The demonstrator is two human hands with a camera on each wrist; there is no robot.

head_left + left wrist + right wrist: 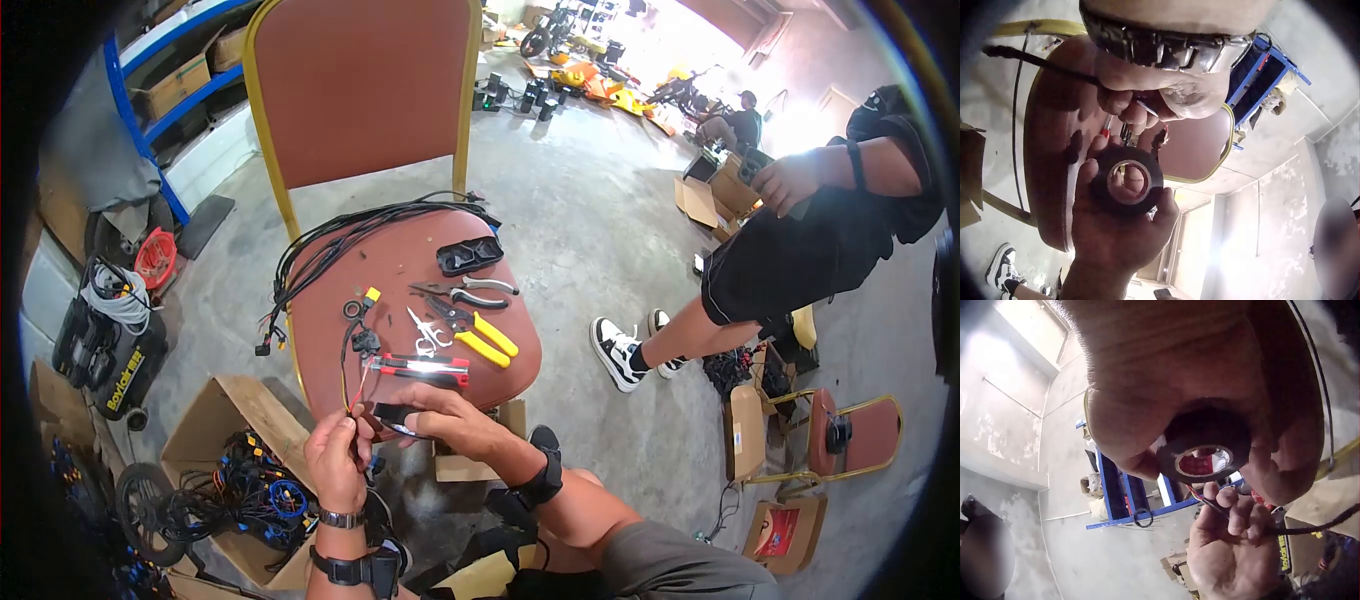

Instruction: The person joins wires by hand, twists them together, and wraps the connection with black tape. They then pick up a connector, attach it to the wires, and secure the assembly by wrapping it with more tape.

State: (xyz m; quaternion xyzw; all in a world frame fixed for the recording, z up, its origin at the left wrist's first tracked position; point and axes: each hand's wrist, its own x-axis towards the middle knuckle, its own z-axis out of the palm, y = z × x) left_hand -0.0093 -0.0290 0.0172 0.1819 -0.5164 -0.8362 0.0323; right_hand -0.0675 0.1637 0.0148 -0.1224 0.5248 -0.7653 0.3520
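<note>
My left hand (337, 455) pinches a black cable (1310, 530) where thin coloured wires (352, 385) come out of it. Close to its fingertips, my right hand (455, 420) holds a roll of black electrical tape (1129, 155), thumb on one side and fingers on the other. Both hands are at the front edge of a red-brown chair seat (520, 370). On the seat lie a red tool with a shiny middle (425, 370), small scissors (428, 343), yellow-handled wire strippers (490, 345), grey-handled pliers (485, 298) and a black tray (470, 256).
A bundle of black cables (330, 240) runs along the back and left of the seat. At lower left stands a cardboard box (190, 430) of cables and connectors. A person in black shorts (770, 275) stands to the right. Blue shelving (150, 130) is at the upper left.
</note>
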